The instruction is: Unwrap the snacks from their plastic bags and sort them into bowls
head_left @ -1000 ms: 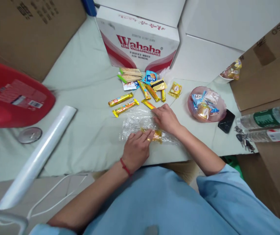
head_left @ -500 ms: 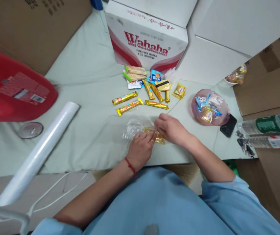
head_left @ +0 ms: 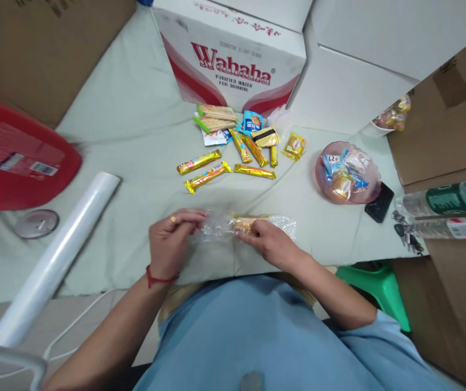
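My left hand (head_left: pixel 170 239) is closed, its thumb and fingers pinching the left end of a crinkled sheet of clear plastic film (head_left: pixel 215 224). A yellow-gold snack packet (head_left: pixel 241 223) lies on the film near the front of the table. My right hand (head_left: pixel 271 243) rests on that packet with curled fingers, its thumb at the packet's near edge; the fingers partly hide the packet. More film sticks out to the right, behind the right hand. Beyond the hands are several yellow snack bars (head_left: pixel 207 176) and a yellow square snack packet (head_left: pixel 294 145).
At the right stand a pink bowl of wrapped snacks (head_left: pixel 375 187), a black phone (head_left: pixel 381 202), keys (head_left: pixel 410 239) and plastic bottles (head_left: pixel 440 201). A Wahaha carton (head_left: pixel 233 60) is behind. A white film roll (head_left: pixel 60 250) and red container (head_left: pixel 21 157) lie left.
My left hand has left the packet and moved left, pulling the film out that way. My right hand has come down onto the packet. The film now spreads on both sides.
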A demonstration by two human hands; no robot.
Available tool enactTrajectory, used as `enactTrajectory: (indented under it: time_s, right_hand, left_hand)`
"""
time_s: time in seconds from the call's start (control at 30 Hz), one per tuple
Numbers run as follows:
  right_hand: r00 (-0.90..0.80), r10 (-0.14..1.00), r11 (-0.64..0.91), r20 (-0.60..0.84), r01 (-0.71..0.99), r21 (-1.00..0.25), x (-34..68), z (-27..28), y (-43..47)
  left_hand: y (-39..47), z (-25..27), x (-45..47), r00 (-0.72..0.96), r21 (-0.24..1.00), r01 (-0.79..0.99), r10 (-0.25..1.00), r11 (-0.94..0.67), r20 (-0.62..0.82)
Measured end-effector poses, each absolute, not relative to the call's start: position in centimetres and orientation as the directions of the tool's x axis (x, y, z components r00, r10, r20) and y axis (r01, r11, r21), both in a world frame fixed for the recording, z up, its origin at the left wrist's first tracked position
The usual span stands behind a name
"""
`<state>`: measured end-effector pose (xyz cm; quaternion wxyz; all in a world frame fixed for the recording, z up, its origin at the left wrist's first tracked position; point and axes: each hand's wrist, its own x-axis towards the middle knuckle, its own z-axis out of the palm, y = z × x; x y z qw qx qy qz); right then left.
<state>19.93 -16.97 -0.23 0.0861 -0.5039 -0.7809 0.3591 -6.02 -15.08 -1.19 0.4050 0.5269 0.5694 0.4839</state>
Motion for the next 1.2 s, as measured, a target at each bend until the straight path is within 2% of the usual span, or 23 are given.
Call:
enactTrajectory:
  time_s: [0.07, 0.1, 0.2, 0.27, 0.4, 0.5, 0.6, 0.73, 0.8, 0.87, 0.93, 1.03, 1.1, 1.2]
  right_hand:
    - [-0.479, 0.849, 0.234, -0.225, 0.722, -0.651, 19.9, -0.2, -17.0]
    - [-0.489, 0.845, 0.249, -0.217, 0.719, -0.649, 19.9, -0.2, -17.0]
    - [-0.514, 0.839, 0.293, -0.181, 0.705, -0.645, 20.1, -0.2, -17.0]
    - [-0.524, 0.837, 0.312, -0.159, 0.695, -0.648, 20.2, -0.3, -17.0]
    - [-0.553, 0.822, 0.367, -0.139, 0.699, -0.614, 20.0, -0.3, -17.1]
    - [-0.571, 0.808, 0.401, -0.144, 0.712, -0.576, 19.8, 0.2, -17.3]
    - [-0.606, 0.788, 0.424, -0.108, 0.66, -0.62, 20.5, 1.3, -17.6]
    - [-0.68, 0.733, 0.494, 0.003, 0.529, -0.69, 23.0, 2.7, -18.1]
    - [-0.549, 0.833, 0.448, 0.07, 0.594, -0.668, 24.5, 2.7, -18.3]
    - [-0.291, 0.952, 0.294, 0.1, 0.769, -0.568, 25.6, 2.3, -18.4]
    - [-0.115, 0.991, 0.131, 0.065, 0.897, -0.421, 26.4, 1.8, -18.4]
    - [-0.167, 0.979, 0.126, -0.114, 0.945, -0.301, 27.0, 2.1, -18.0]
    - [-0.218, 0.951, 0.146, -0.219, 0.941, -0.304, 26.8, 3.3, -17.4]
    - [-0.246, 0.934, 0.139, -0.259, 0.918, -0.37, 24.9, 5.7, -15.6]
  left_hand:
    - [-14.2, -1.2, -6.0, -0.332, 0.962, 0.247, 0.943, 0.116, -0.028]
    - [-13.8, -1.3, -5.8, -0.352, 0.934, 0.321, 0.935, 0.156, -0.035]
    - [-13.6, -1.4, -5.1, -0.187, 0.766, 0.627, 0.982, 0.141, -0.027]
    - [-14.1, -1.0, -4.6, -0.066, 0.696, 0.712, 0.996, 0.092, -0.064]
    - [-15.1, 0.8, -3.0, 0.048, 0.825, 0.549, 0.981, 0.131, -0.187]
    - [-15.2, 1.9, -0.8, 0.094, 0.906, 0.403, 0.979, 0.13, -0.182]
    - [-15.2, 1.9, 1.6, 0.24, 0.889, 0.454, 0.969, -0.064, -0.053]
    - [-16.6, 0.5, 3.2, 0.399, 0.65, 0.645, 0.903, -0.401, 0.161]
    - [-17.6, -0.2, 3.4, 0.458, 0.532, 0.697, 0.87, -0.481, 0.186]
    - [-18.6, -0.7, 3.4, 0.498, 0.433, 0.736, 0.85, -0.52, 0.174]
    - [-19.1, -0.8, 3.4, 0.514, 0.355, 0.769, 0.844, -0.532, 0.151]
    - [-19.2, -0.4, 3.3, 0.522, 0.27, 0.802, 0.845, -0.533, 0.118]
    - [-19.0, -0.2, 3.2, 0.528, 0.242, 0.81, 0.844, -0.534, 0.097]
    - [-18.9, 0.0, 3.2, 0.531, 0.228, 0.813, 0.843, -0.537, 0.09]
